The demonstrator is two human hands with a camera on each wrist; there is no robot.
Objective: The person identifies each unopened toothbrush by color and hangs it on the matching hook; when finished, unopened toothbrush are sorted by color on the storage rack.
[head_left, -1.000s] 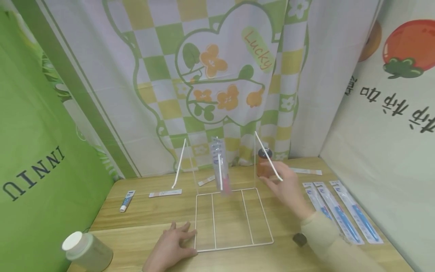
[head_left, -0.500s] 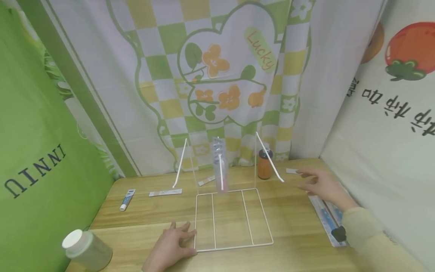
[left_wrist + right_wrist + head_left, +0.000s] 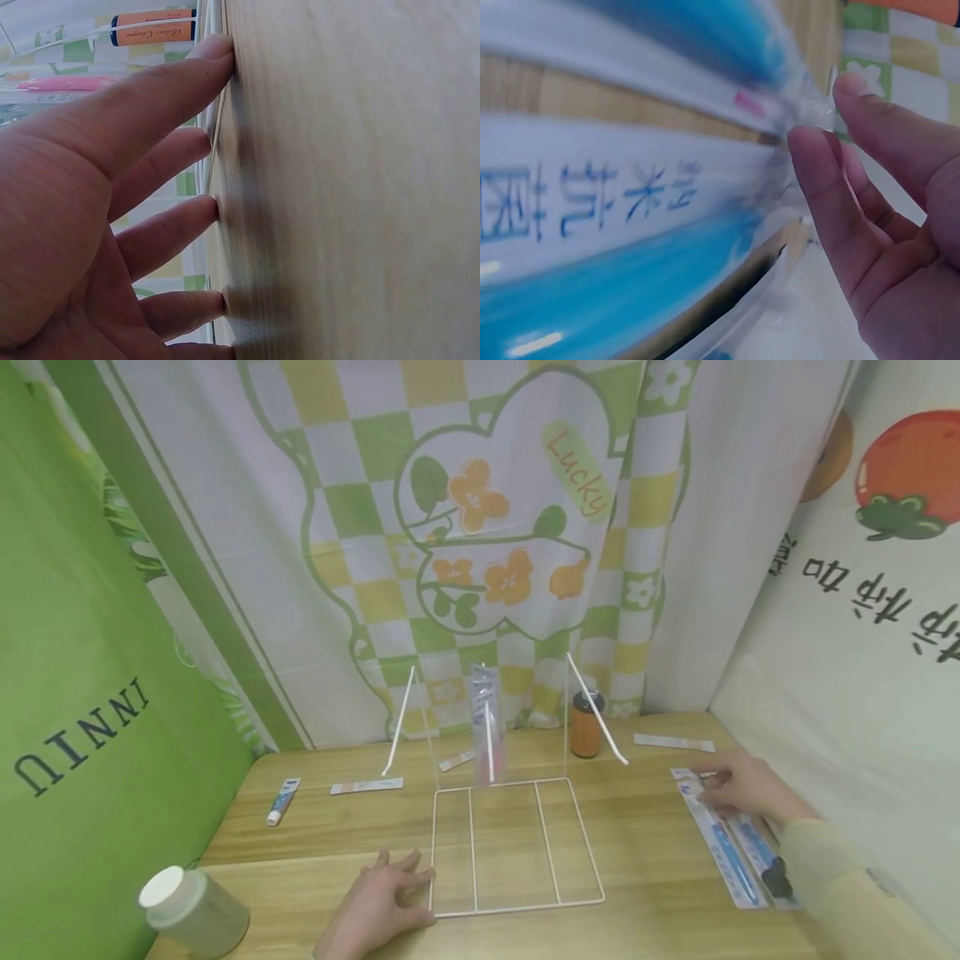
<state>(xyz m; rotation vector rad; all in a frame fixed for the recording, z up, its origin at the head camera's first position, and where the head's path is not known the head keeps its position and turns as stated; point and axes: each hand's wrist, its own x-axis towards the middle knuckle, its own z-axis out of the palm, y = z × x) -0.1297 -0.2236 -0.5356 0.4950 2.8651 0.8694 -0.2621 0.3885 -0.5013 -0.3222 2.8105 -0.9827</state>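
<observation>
Since the earlier frames the right hand has been carried away from the orange bottle at the far side and brought down to the right edge of the wooden table, where it is now being lowered onto the packaged toothbrushes.

The table is being used as the support for a white wire rack, whose flat base is lying in the middle and whose upright part is carrying one hanging toothbrush pack. The rack is being steadied at its near left corner by the left hand, which is being pressed flat with straight, spread fingers; nothing is being held by it. That pressure is best kept on while the other hand is working, so that the light frame is not being shifted.

The toothbrush packages are lying side by side near the right edge, well apart from the rack. Their far end is being touched by the right hand, and in the wrist view the clear tip of the film is being closed on between thumb and forefinger, a narrow pinch that appears only just to be forming. It is judged that a single pack should be separated from its neighbours, since they are overlapping, and that the film should be pinched firmly at its end, where the slippery wrapper is being offered as a tab.

A white-capped jar, a small tube and flat strips are lying at the left.
</observation>
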